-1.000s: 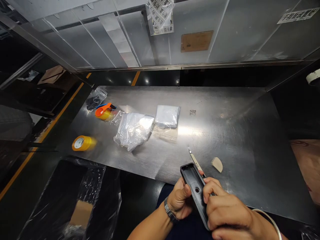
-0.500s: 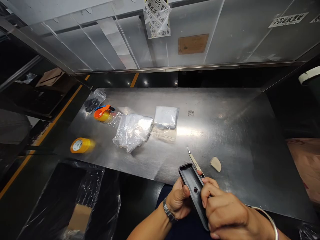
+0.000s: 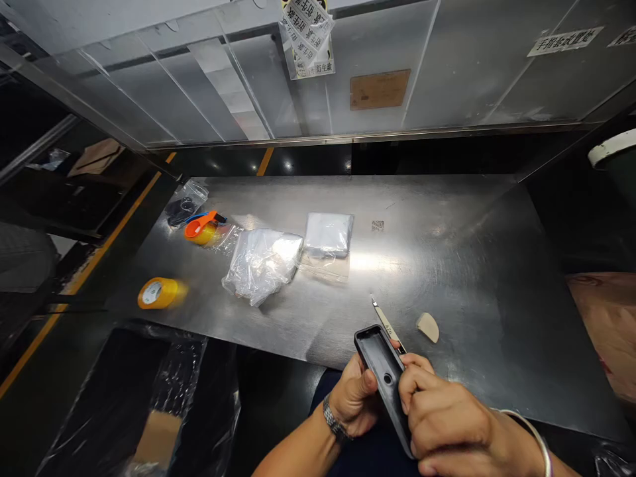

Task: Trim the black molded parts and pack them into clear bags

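A long black tray-like part (image 3: 381,361) with a small round hole is held at a slant over the table's near edge. My left hand (image 3: 355,397) wraps its left side, thumb on the rim. My right hand (image 3: 442,414) closes on its right side, fingers curled against the rim. A pale knife-like tool (image 3: 385,321) marked A26 lies just beyond the part, its lower end close to my right fingers; whether they touch it is unclear. To the right on the metal table is a cream half-round piece (image 3: 428,327).
On the metal table (image 3: 472,265) are a crumpled clear bag (image 3: 263,262), a flat clear packet (image 3: 328,235), a yellow tape roll (image 3: 158,293), an orange tape dispenser (image 3: 201,226) and a bag of black items (image 3: 185,204). A clear panel (image 3: 462,73) rises behind.
The whole view has shifted very slightly. Both hands keep the same grip on the black part, and nothing on the table has moved.
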Demonstrator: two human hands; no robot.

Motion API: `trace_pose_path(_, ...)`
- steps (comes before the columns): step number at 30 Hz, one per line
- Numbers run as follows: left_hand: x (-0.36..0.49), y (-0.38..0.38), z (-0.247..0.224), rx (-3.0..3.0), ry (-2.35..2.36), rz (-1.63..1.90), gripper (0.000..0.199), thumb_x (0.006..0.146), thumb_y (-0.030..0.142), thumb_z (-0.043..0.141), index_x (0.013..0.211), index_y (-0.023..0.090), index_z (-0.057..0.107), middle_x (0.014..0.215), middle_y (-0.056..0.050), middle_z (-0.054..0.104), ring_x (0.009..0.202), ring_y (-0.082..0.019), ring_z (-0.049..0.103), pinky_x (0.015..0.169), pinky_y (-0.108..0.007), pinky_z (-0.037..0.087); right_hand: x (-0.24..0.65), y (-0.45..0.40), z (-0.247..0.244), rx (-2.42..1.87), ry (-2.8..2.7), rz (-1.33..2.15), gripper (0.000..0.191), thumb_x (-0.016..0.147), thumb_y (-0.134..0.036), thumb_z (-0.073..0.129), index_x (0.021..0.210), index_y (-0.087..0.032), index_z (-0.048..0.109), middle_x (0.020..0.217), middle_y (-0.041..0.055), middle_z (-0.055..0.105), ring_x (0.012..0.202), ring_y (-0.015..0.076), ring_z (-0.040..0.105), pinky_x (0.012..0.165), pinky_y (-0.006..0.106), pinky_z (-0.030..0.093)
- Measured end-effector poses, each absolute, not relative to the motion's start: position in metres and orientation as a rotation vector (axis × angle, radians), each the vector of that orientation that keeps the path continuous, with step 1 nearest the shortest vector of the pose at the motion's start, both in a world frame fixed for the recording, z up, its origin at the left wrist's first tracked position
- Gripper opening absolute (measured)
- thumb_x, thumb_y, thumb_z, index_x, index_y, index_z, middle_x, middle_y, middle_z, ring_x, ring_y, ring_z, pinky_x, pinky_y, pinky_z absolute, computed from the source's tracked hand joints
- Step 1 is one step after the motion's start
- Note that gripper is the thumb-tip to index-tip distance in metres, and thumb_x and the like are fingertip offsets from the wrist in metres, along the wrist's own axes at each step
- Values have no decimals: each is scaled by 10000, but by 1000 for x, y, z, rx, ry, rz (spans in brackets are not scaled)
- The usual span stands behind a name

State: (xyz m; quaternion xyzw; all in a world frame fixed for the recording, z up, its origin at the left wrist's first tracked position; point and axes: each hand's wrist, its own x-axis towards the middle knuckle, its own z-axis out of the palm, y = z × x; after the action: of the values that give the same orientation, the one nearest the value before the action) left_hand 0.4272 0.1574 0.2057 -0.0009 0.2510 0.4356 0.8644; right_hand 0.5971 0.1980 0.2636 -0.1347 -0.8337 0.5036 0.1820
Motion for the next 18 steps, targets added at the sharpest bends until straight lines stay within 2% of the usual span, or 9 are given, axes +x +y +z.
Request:
trace_pose_path(4,427,158,205,21,516,913,649,522,372,830,1080,148,587,891,-58,634,734,-123,596,649,-216,463,597,198,263,-374,-2362,1387,166,805,-208,606,672,-165,517,637,-22,572,871,121,551,1071,424,219)
trace_pose_path(6,426,159,206,51,516,942,645,541,390,818,1089,158,570,911,-66,639,791,-145,607,700,-237,465,600,195,260,-425,-2316,1369,157,791,-186,607,678,-172,499,653,-18,566,911,133,552,1085,430,223)
trace_pose_path(8,424,160,208,117,523,1017,626,560,402,804,1094,198,549,939,-60,641,865,-178,613,778,-286,463,606,189,255,-598,-2212,1263,96,764,-162,612,759,-188,519,853,28,603,1071,181,502,1075,433,267)
trace_pose_path(10,423,162,212,201,543,1119,604,567,380,805,1091,262,529,984,-32,635,947,-213,605,874,-368,446,612,181,251,-832,-2043,1062,149,741,-137,611,842,-204,524,1075,72,546,1194,227,409,1047,430,319)
trace_pose_path(11,422,162,213,236,557,1166,591,570,356,807,1084,293,523,1013,-13,627,993,-226,593,918,-411,427,615,178,249,-922,-1960,965,177,739,-121,604,868,-209,520,1117,82,511,1200,234,398,1027,420,346)
trace_pose_path(13,421,163,215,294,584,1249,579,573,310,810,1071,331,514,1057,11,612,1067,-242,563,984,-476,381,616,171,247,-1019,-1861,849,211,742,-77,584,895,-205,516,1028,75,509,1090,207,477,945,361,426)
trace_pose_path(15,420,161,215,340,627,1321,571,577,291,808,1061,339,510,1072,14,605,1097,-250,548,1008,-500,362,612,166,249,-1054,-1837,817,231,748,-38,564,920,-188,527,880,52,517,900,168,545,782,286,491)
trace_pose_path(18,418,159,213,429,689,1382,571,585,296,802,1062,349,493,1075,9,600,1116,-268,536,1020,-515,357,599,160,255,-1091,-1811,731,251,743,-1,558,936,-162,552,759,31,536,715,138,556,613,250,487)
